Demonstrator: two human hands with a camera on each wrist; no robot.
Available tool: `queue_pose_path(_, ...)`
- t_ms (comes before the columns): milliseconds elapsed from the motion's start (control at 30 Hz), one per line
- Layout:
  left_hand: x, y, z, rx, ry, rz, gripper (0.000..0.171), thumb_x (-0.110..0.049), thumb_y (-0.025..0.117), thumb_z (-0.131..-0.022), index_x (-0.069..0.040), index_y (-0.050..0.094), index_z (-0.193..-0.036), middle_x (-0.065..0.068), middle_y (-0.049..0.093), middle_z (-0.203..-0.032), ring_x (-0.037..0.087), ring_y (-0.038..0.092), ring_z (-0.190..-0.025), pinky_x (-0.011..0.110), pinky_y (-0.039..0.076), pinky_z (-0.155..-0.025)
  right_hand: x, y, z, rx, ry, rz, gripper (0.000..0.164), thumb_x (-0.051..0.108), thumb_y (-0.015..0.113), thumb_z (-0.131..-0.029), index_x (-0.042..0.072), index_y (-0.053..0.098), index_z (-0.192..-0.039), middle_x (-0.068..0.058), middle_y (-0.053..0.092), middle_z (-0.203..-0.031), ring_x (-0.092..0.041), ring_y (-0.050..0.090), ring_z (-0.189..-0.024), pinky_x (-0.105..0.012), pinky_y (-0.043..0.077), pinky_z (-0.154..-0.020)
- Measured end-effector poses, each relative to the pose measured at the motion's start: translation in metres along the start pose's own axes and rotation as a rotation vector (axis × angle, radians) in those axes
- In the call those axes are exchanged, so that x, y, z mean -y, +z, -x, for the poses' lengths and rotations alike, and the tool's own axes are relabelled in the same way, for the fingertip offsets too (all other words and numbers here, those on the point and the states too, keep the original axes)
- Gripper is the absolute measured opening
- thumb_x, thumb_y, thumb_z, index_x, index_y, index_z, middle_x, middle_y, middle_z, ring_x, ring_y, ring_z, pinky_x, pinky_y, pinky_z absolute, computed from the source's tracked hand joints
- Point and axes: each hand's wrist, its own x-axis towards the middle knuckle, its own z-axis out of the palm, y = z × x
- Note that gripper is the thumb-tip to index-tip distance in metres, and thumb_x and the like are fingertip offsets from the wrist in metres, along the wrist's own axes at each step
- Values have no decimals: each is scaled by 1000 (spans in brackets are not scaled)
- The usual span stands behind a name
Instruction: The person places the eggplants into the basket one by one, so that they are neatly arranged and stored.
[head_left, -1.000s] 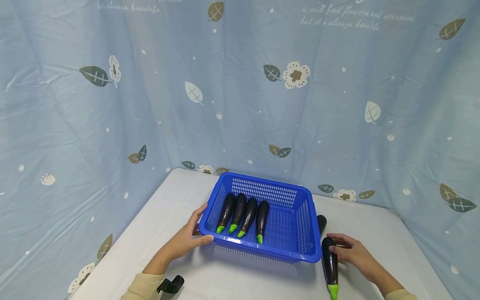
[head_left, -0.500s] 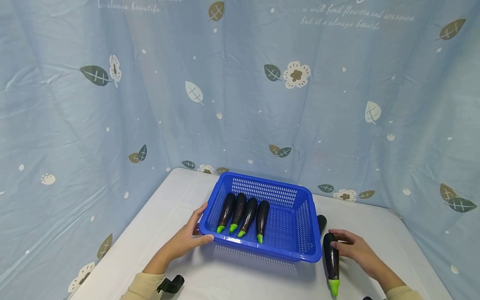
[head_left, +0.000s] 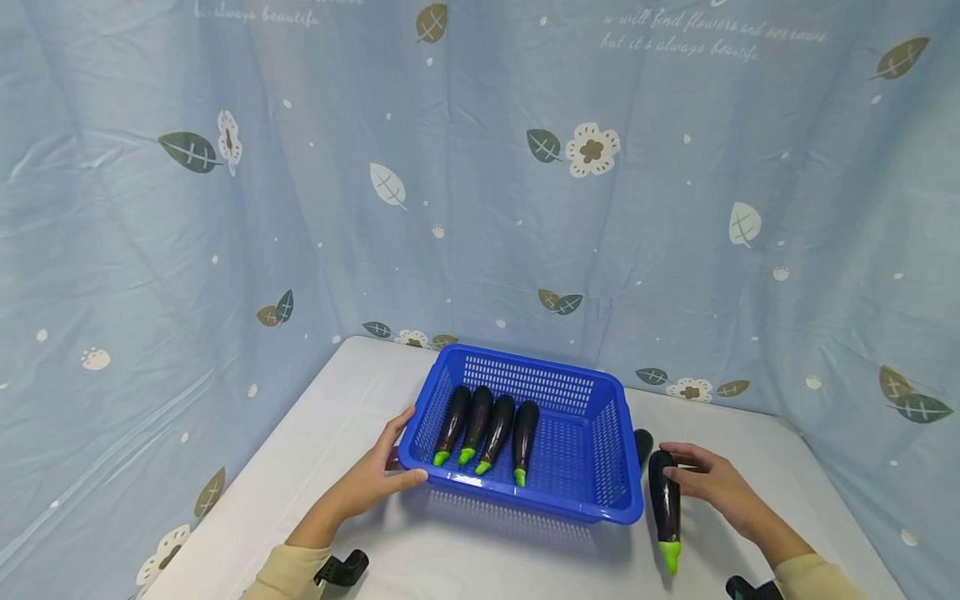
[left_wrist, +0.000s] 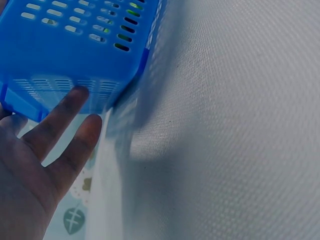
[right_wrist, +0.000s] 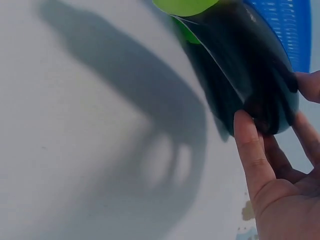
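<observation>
My left hand (head_left: 367, 479) holds the near left corner of a blue plastic basket (head_left: 517, 493), its thumb on the front rim and its fingers along the left side. Inside, several dark purple eggplants (head_left: 498, 429) lie side by side in the left half, green stems toward me. To the right of the basket, my right hand (head_left: 716, 483) pinches another eggplant (head_left: 664, 500) by its rounded end, the green stem pointing toward me. In the right wrist view the held eggplant (right_wrist: 250, 65) overlaps a further eggplant (right_wrist: 215, 95) behind it.
Partly hidden by the basket's right wall, one eggplant (head_left: 642, 446) lies on the white table (head_left: 465, 558). A blue patterned curtain (head_left: 480, 208) hangs behind and at both sides. Black wrist devices (head_left: 342, 570) show near both sleeves.
My right hand has moved slightly away from me with the eggplant, whose whole green stem now shows. The left hand, the basket and the eggplants in it have stayed put.
</observation>
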Motion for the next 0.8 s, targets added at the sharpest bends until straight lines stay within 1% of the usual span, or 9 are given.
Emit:
queue_pose_path(133,0,0,0,2,3,-1,98,-26,76,-93,-23,9,-165,17,13,-168,36,51,-133,43,48,-102,5,-6,-1,8,-30,1,65,30,68,-99,-1,43,-151,-34,46,-146,-38,59,-121,-44,57,-91)
queue_pose_path(300,-1,0,0,2,0,-1,97,-26,75,-93,-24,9,-164,16,13,-169,36,51,-133,44,48,-102,14,-12,0,10,-62,3,65,30,67,-100,-2,42,-151,-34,45,-147,-40,58,-123,-44,56,-92)
queue_pose_path(467,-2,1,0,2,-2,1,98,-26,76,-93,-25,9,-164,16,13,-169,36,51,-133,45,48,-102,19,-14,-1,9,-76,9,65,30,66,-101,-1,41,-152,-34,46,-146,-38,58,-122,-44,56,-93)
queue_pose_path(700,-1,1,0,-1,-4,-5,98,-27,76,-92,-26,9,-164,16,13,-169,36,51,-132,50,47,-102,21,-15,-5,7,-100,22,65,31,66,-100,0,42,-152,-33,47,-145,-37,59,-121,-41,57,-91)
queue_pose_path(800,-1,1,0,-2,-9,-5,98,-27,76,-92,-26,9,-164,16,14,-169,35,52,-131,50,47,-102,27,-16,-5,5,-116,26,65,31,66,-100,0,42,-152,-33,47,-145,-38,58,-122,-41,57,-91)
